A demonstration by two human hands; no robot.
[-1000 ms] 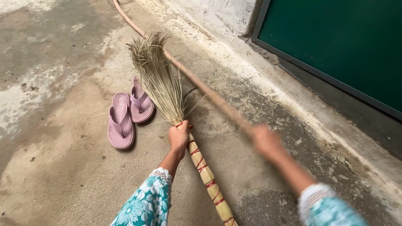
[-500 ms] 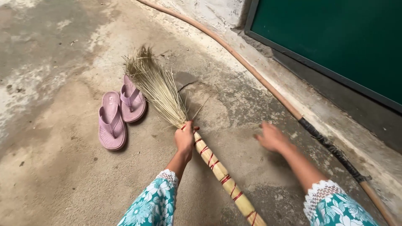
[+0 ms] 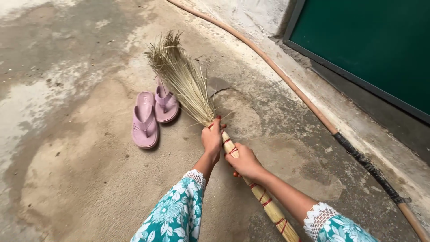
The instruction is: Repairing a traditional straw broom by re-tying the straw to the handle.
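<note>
Concrete floor (image 3: 76, 179), rough and patchy, pale stains at far left, a darker damp-looking band running toward the wall. Left of centre: two pink sandals (image 3: 154, 112) side by side, toes pointing away, the right one just beside the broom bristles, perhaps partly under them.

Centre: one broom (image 3: 188, 85), straw head fanned up and away, bound handle with red ties slanting down to the lower right. Left hand (image 3: 212, 139) wrapped tight round the neck where straw meets handle, fingers closed. Right hand (image 3: 244, 162) closed round the handle just below, the two hands nearly touching. Both sleeves teal floral with white lace cuffs.

Right: one hose (image 3: 286, 83), tan, lying along the foot of the wall, a black-wrapped stretch lower down. One green door (image 3: 371, 45) in a dark frame above a raised sill.

Progress, as judged: broom gripped and lifted clear of the floor, bristles off the ground; grit and small debris lie scattered across the concrete, no swept pile visible, so the sweeping looks barely begun
</note>
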